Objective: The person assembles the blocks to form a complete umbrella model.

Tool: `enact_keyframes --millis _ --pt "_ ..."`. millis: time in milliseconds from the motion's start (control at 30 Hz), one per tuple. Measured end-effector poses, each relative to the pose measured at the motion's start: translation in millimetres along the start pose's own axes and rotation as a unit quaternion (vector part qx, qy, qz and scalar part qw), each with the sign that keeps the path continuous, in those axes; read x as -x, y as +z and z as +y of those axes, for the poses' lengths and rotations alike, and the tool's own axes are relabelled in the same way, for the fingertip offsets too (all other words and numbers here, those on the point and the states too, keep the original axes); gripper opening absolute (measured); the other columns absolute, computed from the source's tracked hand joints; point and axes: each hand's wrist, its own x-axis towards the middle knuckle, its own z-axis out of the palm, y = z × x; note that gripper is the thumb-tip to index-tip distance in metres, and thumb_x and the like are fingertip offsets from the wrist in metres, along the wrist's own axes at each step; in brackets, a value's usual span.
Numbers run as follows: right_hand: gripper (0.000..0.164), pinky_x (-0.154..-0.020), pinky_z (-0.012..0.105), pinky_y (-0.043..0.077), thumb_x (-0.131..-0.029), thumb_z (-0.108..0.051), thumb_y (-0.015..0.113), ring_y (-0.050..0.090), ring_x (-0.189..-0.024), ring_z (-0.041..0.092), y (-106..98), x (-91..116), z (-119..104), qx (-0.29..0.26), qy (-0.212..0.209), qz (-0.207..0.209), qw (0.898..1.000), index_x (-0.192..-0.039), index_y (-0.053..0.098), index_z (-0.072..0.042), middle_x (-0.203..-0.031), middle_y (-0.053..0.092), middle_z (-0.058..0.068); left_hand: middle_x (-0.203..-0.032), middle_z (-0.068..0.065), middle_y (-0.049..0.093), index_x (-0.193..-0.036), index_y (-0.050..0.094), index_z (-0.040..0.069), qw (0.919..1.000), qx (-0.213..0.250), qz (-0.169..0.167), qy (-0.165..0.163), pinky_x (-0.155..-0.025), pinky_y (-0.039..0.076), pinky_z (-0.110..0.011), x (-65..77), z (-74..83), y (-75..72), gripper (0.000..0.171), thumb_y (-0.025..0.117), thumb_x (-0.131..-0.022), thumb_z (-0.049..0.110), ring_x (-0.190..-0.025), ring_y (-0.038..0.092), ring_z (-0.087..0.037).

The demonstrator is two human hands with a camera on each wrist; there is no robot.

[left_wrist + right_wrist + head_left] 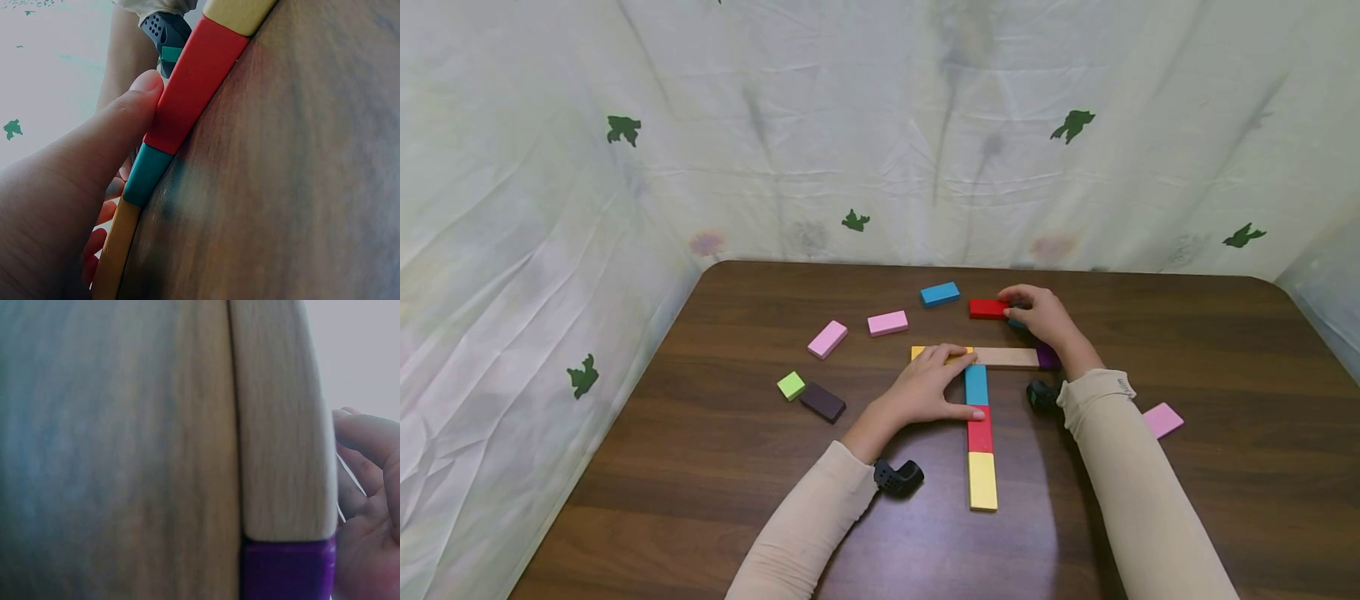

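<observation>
My left hand [928,392] lies over a row of blocks. Its thumb touches the red block [199,81], and its fingers reach over a yellow block [917,352] at the corner. Between them shows a blue block [976,385]; another yellow block [982,482] ends the row nearest me. Beyond a plain wooden block [1006,357] and a purple block [1047,357], my right hand [1045,317] pinches a mostly hidden blue block [1017,323]. That block is at the right end of a red block [988,309]. In the right wrist view, the plain block partly hides the curved fingers.
Loose pink blocks [888,323] and a blue block [940,294] lie farther back on the brown table [715,375]. To the left are a small green block [791,385] and a dark block [823,402]. A pink block [1162,420] sits beside the right sleeve. White cloth [880,125] hangs behind.
</observation>
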Motion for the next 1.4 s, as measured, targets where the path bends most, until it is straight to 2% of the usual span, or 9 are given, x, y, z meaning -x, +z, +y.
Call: enact_keyframes --millis 533,833,1067,1400 --pt "0.027 -0.092 0.046 0.035 -0.088 -0.004 0.056 0.046 -0.11 0.033 -0.6 -0.4 -1.2 0.001 0.001 -0.002 1.0 -0.115 0.056 -0.001 -0.117 0.054 0.017 -0.136 0.003 0.032 -0.14 0.034 0.024 0.9999 0.002 -0.009 -0.008 -0.098 0.03 -0.035 -0.2 -0.2 -0.5 0.089 0.051 -0.068 0.073 -0.122 0.027 -0.016" --pt "0.035 -0.09 0.046 0.037 -0.09 -0.021 0.056 0.048 -0.107 0.031 -1.3 1.3 -2.4 -0.011 0.006 0.031 0.999 -0.119 0.053 -0.003 -0.117 0.054 0.016 -0.135 0.003 0.032 -0.14 0.034 0.024 1.0 0.001 -0.008 -0.005 -0.098 0.03 -0.035 -1.1 -0.5 0.4 0.089 0.05 -0.068 0.074 -0.122 0.027 -0.016" --pt "0.047 -0.093 0.046 0.035 -0.09 -0.03 0.055 0.045 -0.114 0.032 -6.5 6.4 -10.7 -0.054 -0.014 0.053 0.997 -0.127 0.046 -0.001 -0.124 0.049 0.017 -0.135 0.003 0.033 -0.14 0.034 0.024 1.0 -0.002 -0.006 -0.003 -0.098 0.03 -0.034 -1.3 -1.1 1.1 0.09 0.049 -0.067 0.075 -0.122 0.027 -0.016" --pt "0.05 -0.096 0.046 0.031 -0.091 -0.03 0.052 0.04 -0.119 0.031 -16.3 24.8 -17.6 -0.054 -0.041 0.067 0.995 -0.133 0.039 -0.005 -0.131 0.043 0.015 -0.136 0.002 0.032 -0.14 0.033 0.024 0.9999 0.005 -0.011 -0.009 -0.097 0.031 -0.035 -0.4 -0.8 0.4 0.091 0.049 -0.067 0.076 -0.122 0.027 -0.016"
